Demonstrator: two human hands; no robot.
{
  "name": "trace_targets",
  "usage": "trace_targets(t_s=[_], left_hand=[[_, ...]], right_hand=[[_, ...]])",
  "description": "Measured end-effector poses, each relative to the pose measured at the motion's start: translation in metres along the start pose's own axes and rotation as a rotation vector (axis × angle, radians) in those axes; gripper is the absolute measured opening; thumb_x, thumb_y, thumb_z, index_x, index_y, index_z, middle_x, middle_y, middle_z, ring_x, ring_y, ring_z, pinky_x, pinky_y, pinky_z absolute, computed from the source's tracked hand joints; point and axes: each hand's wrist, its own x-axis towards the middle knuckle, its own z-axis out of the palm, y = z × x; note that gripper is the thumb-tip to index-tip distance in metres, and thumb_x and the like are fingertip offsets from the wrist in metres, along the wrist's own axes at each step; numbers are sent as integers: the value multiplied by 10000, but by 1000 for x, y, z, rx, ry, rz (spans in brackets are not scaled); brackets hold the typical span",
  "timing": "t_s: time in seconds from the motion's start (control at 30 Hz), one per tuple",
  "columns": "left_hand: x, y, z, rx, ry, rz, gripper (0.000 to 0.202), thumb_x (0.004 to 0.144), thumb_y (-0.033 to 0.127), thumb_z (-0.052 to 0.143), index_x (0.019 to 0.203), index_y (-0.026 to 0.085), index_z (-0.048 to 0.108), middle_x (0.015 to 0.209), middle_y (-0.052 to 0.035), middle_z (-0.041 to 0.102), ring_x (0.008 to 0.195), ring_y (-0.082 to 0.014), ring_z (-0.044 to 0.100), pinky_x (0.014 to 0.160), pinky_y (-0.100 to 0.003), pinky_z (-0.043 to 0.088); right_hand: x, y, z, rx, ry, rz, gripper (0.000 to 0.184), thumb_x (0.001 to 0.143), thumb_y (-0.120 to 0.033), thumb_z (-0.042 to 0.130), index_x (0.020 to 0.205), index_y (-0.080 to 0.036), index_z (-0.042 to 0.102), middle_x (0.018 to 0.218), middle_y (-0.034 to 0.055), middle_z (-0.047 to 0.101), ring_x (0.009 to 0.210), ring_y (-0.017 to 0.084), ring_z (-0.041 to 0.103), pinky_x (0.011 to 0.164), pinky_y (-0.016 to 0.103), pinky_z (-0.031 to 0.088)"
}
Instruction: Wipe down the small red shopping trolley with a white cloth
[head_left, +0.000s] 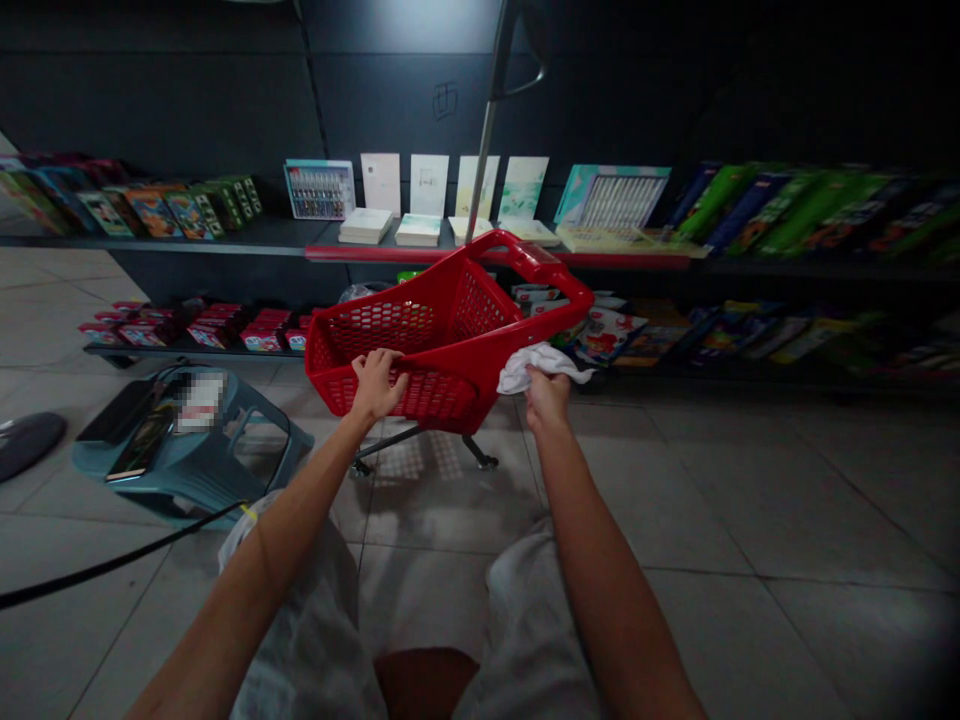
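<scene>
The left hand (379, 387) is closed on the near edge of a red plastic basket (382, 332). From that hand, the long side of the basket runs back and to the right, and the basket looks tipped. The right hand (547, 398) is closed on a white cloth (534, 367), just beside the basket's right end. The left hand holds the basket, and the right hand is by its end.

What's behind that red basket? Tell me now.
Behind the red shopping basket runs a low shelf holding red boxes and picture books. The basket hides the stretch of shelf directly behind it, so what stands there cannot be seen.
</scene>
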Motion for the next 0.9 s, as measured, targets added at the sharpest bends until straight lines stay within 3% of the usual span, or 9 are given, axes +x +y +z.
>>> trace_targets(t_s=[0.17, 0.33, 0.4, 0.5, 0.7, 0.9], left_hand=[[0, -5, -7, 21, -9, -17, 302, 918, 337, 539, 1187, 222, 615, 1230, -100, 676, 1198, -290, 566, 1076, -489, 302], [-1, -9, -11, 34, -29, -31, 300, 931, 374, 535, 1189, 240, 610, 1233, -97, 671, 1205, -299, 549, 1078, -492, 305], [-1, -11, -11, 33, -28, -33, 295, 934, 379, 535, 1184, 242, 610, 1230, -96, 671, 1205, -300, 547, 1079, -493, 302], [-2, -15, -12, 25, -22, -47, 285, 935, 382, 539, 1175, 245, 608, 1229, -89, 673, 1202, -297, 548, 1079, -490, 295], [-5, -19, -15, 18, 26, -72, 217, 906, 372, 587, 1084, 251, 606, 1168, -64, 686, 1165, -295, 568, 1053, -477, 283], [-8, -22, -19, 14, 57, -63, 217, 883, 398, 620, 1038, 250, 589, 1100, -52, 686, 1121, -292, 577, 1019, -478, 280]], right_hand=[[-9, -3, 9, 2, 50, -84, 260, 677, -148, 730, 932, -157, 677, 949, 8, 753, 864, 144, 726, 822, 270, 611], [-14, -27, 11, -69, 255, -420, 185, 827, -209, 669, 1005, -163, 679, 1106, 85, 750, 1035, 175, 722, 1064, 360, 542], [-19, -37, 12, -115, 259, -523, 170, 854, -217, 652, 1013, -167, 684, 1140, 118, 746, 1100, 196, 711, 1116, 386, 506], [-24, -41, 16, -264, 106, -619, 170, 815, -159, 655, 976, -173, 709, 1103, 145, 759, 1177, 238, 690, 1177, 435, 450], [-19, -30, 18, -884, -167, -846, 344, 764, -97, 540, 1028, -143, 755, 1132, 206, 763, 1222, 347, 673, 1155, 523, 476], [-18, -53, 17, -1050, -325, -1102, 419, 873, -196, 523, 1245, -171, 713, 1323, 183, 688, 1303, 358, 597, 1119, 520, 486]])
